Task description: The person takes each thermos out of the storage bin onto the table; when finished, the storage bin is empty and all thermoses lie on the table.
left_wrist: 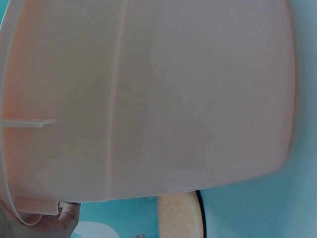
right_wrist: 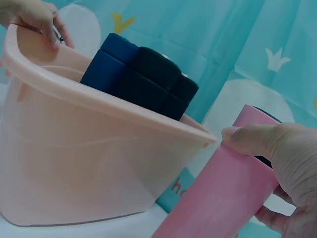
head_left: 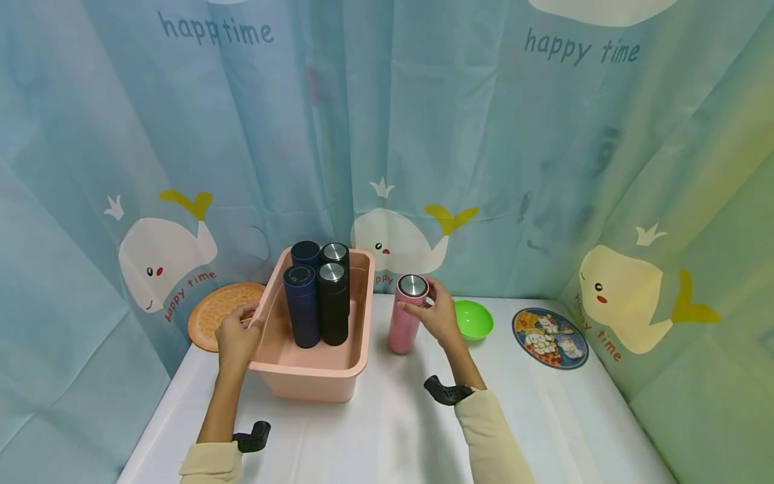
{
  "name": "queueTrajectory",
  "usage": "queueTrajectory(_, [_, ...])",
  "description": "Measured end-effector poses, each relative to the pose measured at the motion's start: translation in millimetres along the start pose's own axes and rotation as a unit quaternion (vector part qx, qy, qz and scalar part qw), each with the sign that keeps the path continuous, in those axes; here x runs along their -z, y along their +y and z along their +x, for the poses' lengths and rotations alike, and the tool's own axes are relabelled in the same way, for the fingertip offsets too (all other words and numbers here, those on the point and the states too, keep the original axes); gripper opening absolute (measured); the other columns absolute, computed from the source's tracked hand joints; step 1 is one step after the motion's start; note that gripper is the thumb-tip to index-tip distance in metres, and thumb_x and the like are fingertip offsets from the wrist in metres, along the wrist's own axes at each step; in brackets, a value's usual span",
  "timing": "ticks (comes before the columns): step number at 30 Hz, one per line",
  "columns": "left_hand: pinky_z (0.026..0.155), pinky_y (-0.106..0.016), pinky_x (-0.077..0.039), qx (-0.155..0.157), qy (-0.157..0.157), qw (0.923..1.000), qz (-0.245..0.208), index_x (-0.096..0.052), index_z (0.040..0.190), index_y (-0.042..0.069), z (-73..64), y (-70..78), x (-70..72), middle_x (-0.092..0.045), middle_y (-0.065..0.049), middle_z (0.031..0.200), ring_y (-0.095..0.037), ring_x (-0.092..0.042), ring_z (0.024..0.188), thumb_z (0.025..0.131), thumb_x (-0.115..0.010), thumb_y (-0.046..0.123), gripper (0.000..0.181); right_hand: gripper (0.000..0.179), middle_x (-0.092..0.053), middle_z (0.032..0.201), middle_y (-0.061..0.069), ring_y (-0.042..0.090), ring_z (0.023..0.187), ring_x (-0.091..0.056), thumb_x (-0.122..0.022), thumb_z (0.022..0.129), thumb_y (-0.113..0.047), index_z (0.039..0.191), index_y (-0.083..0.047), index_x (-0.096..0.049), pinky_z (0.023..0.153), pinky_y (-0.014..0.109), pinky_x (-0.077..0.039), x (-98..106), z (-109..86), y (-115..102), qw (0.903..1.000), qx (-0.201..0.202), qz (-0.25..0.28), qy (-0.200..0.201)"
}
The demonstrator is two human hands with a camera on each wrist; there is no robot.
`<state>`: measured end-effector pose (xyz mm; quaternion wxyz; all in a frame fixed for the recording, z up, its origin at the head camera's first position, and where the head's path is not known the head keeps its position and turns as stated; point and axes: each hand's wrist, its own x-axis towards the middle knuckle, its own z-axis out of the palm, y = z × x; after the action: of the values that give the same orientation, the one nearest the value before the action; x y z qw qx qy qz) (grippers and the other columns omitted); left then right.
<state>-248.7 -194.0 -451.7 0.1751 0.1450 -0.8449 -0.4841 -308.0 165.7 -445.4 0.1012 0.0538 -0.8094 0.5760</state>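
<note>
My left hand (head_left: 238,339) grips the left rim of a pink plastic tub (head_left: 278,366); its fingers curl over that edge in the left wrist view too. Inside the tub stand two dark blue thermos bottles (head_left: 301,306) and two black thermos bottles (head_left: 334,306), grouped upright toward the back. To the right of the tub, my right hand (head_left: 440,312) holds a pink thermos bottle (head_left: 403,326) near its top, thumb in front and fingers behind. That bottle has a silver-topped lid and stands nearly upright, apart from the tub. The right wrist view shows the same grasp close up.
A green bowl (head_left: 474,319) sits just right of my right hand. Farther right lies a round cartoon-printed mat (head_left: 550,338). An orange round mat (head_left: 220,312) is behind my left hand. A blue whale-print curtain (head_left: 387,134) borders the white table (head_left: 387,437).
</note>
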Motion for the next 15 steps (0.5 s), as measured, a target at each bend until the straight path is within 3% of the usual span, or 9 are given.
queueTrajectory(15, [0.090, -0.050, -0.053, -0.004, 0.003, 1.0000, 0.000, -0.063, 0.126, -0.002, 0.3, -1.2, -1.2, -0.067, -0.024, 0.119, -0.039, -0.067, 0.108, 0.088, -0.061, 0.004, 0.038, 0.074, -0.057, 0.135, 0.020, 0.034, 0.128, -0.053, -0.085, 0.074, -0.017, 0.136, -0.001, -0.047, 0.105, 0.049, -0.044, -3.6, -2.8, 4.7, 0.9997, -0.014, -0.019, -0.010])
